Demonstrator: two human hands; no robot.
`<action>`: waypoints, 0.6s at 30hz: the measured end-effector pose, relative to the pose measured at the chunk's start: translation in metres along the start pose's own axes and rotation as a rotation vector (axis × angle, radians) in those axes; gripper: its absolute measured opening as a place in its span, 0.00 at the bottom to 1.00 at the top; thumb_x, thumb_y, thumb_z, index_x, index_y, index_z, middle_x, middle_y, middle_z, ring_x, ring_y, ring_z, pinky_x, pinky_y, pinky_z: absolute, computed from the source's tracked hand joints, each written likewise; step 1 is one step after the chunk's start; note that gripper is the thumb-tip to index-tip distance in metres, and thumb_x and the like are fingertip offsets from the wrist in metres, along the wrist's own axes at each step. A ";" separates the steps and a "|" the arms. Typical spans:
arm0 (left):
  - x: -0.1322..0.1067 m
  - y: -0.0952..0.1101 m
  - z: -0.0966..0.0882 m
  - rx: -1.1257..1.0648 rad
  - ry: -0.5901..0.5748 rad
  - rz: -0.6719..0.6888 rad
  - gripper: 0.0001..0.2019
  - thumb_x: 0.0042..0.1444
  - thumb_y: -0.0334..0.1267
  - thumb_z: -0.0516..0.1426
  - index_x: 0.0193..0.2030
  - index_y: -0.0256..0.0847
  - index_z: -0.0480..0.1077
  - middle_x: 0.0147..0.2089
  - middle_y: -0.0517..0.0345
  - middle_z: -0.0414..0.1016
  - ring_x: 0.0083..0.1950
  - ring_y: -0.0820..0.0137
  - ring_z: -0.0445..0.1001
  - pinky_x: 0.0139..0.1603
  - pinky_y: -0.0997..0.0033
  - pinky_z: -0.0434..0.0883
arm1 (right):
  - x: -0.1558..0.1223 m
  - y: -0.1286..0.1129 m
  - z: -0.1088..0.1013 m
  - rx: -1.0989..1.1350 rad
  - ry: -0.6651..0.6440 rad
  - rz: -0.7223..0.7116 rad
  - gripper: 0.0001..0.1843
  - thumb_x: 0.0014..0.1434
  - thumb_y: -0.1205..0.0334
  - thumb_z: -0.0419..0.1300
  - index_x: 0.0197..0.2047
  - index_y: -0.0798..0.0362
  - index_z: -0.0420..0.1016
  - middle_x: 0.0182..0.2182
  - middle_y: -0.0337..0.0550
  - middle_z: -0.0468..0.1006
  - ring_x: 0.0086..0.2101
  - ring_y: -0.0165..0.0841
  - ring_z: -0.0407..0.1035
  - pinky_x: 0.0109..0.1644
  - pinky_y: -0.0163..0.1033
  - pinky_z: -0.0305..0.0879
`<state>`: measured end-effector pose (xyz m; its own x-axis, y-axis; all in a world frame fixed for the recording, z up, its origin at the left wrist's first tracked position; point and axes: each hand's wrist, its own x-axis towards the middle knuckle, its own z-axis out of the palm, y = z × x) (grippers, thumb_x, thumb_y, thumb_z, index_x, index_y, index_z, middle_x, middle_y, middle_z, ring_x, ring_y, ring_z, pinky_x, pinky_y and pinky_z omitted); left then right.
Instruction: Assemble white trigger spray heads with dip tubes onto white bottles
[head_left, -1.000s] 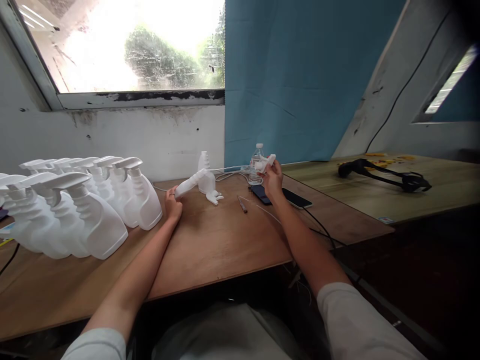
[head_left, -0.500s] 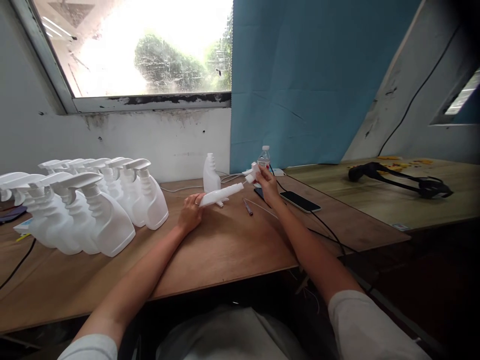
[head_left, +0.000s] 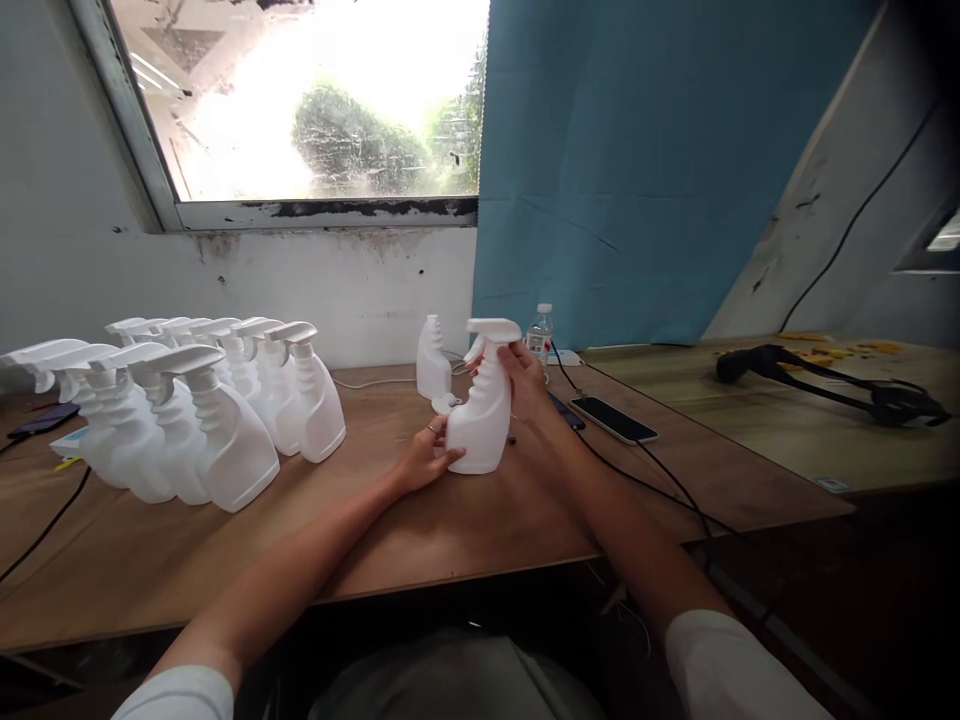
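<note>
A white spray bottle stands upright on or just above the brown table, its trigger head sitting on the neck with the nozzle toward the left. My left hand grips the lower left side of the bottle, thumb across its front. At the neck, just under the trigger head, my right hand is closed; part of its fingers is hidden behind the bottle. Behind them a second white bottle without a trigger head stands on the table, and a loose white trigger head lies in front of it, partly covered.
Several white spray bottles with trigger heads stand grouped at the left. A clear water bottle, a phone and black cables lie to the right. Black headgear with straps rests on the farther table. A window and blue sheet are behind.
The bottle went from tilted and nearly flat to upright. The trigger head, held apart from it in my right hand before, is now on its neck. The view shifted slightly.
</note>
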<state>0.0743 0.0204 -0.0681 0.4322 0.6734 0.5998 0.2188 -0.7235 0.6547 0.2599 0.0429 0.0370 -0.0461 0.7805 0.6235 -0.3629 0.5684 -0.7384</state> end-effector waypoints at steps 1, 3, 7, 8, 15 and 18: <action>0.000 0.001 0.001 -0.085 -0.042 -0.027 0.25 0.57 0.46 0.58 0.58 0.38 0.61 0.47 0.49 0.75 0.48 0.63 0.75 0.48 0.66 0.73 | -0.002 -0.001 0.006 0.000 -0.057 0.025 0.18 0.52 0.47 0.66 0.40 0.50 0.71 0.30 0.42 0.79 0.28 0.34 0.75 0.31 0.38 0.71; -0.001 0.003 0.000 -0.217 -0.086 -0.080 0.26 0.55 0.47 0.60 0.57 0.37 0.62 0.48 0.49 0.74 0.49 0.62 0.74 0.49 0.64 0.72 | -0.005 -0.002 0.014 0.019 -0.127 0.034 0.19 0.53 0.49 0.66 0.44 0.48 0.69 0.31 0.40 0.79 0.27 0.32 0.74 0.30 0.38 0.71; 0.000 0.004 -0.004 -0.285 -0.097 -0.131 0.27 0.54 0.49 0.61 0.56 0.37 0.62 0.48 0.49 0.73 0.50 0.61 0.73 0.50 0.63 0.71 | -0.012 -0.004 0.016 0.072 -0.149 0.017 0.17 0.56 0.51 0.64 0.45 0.49 0.69 0.33 0.40 0.78 0.28 0.33 0.74 0.32 0.40 0.72; 0.001 0.004 -0.004 -0.297 -0.102 -0.139 0.28 0.54 0.50 0.61 0.56 0.37 0.61 0.48 0.49 0.73 0.49 0.61 0.73 0.50 0.63 0.72 | -0.014 -0.005 0.015 0.073 -0.163 0.014 0.16 0.57 0.50 0.63 0.44 0.50 0.70 0.34 0.42 0.78 0.30 0.33 0.74 0.34 0.40 0.72; -0.002 0.009 -0.005 -0.311 -0.118 -0.150 0.26 0.54 0.50 0.61 0.55 0.38 0.61 0.46 0.50 0.72 0.46 0.63 0.73 0.47 0.63 0.72 | -0.012 -0.004 0.013 0.028 -0.177 0.004 0.18 0.53 0.54 0.67 0.40 0.48 0.62 0.27 0.36 0.77 0.26 0.33 0.73 0.30 0.39 0.70; 0.003 0.018 -0.006 -0.270 -0.030 -0.064 0.25 0.55 0.49 0.61 0.56 0.40 0.62 0.51 0.48 0.70 0.52 0.61 0.70 0.52 0.61 0.69 | -0.010 -0.002 0.015 0.016 -0.169 0.007 0.20 0.52 0.53 0.67 0.38 0.47 0.58 0.26 0.34 0.77 0.25 0.33 0.73 0.30 0.39 0.69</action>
<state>0.0747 0.0105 -0.0517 0.4520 0.7085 0.5419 0.0072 -0.6104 0.7921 0.2471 0.0307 0.0361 -0.2037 0.7287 0.6539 -0.3767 0.5581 -0.7393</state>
